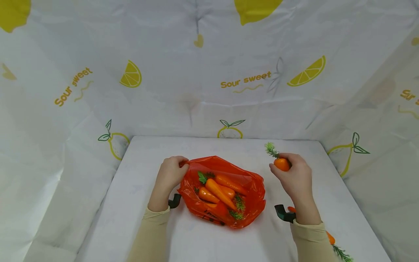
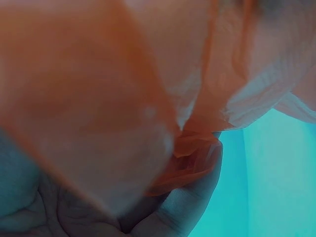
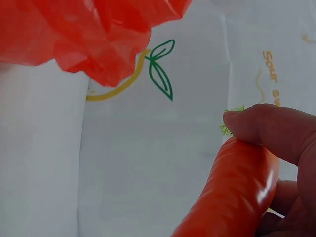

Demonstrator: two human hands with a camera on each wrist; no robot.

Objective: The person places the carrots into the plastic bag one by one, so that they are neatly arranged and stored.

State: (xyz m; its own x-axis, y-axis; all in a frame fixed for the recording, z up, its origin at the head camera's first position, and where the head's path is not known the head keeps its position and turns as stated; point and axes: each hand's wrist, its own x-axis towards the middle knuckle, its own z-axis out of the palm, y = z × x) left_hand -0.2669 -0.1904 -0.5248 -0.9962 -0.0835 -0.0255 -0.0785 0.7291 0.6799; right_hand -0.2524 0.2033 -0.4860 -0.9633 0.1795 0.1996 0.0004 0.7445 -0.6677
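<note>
A red plastic bag [image 1: 255, 211] lies open on the table, with several orange carrots [image 1: 217, 193] and some green tops showing inside it. My left hand [image 1: 171, 174] pinches the bag's left rim; the left wrist view shows the thin plastic [image 2: 192, 158] gathered at the thumb. To the right of the bag, my right hand [image 1: 296, 176] grips a carrot [image 1: 281, 164] by its thick end, its leafy green top pointing up and away. Seen from the right wrist, the held carrot [image 3: 232, 187] is glossy, and the bag hangs apart from it at upper left.
Under and beside the right forearm lies another carrot [image 1: 330, 238] with a green top, partly hidden by the sleeve. A bit of orange [image 1: 291, 209] peeks out by the right wrist. The white table [image 1: 144, 153] meets lemon-printed cloth [image 1: 183, 109] at its back and sides.
</note>
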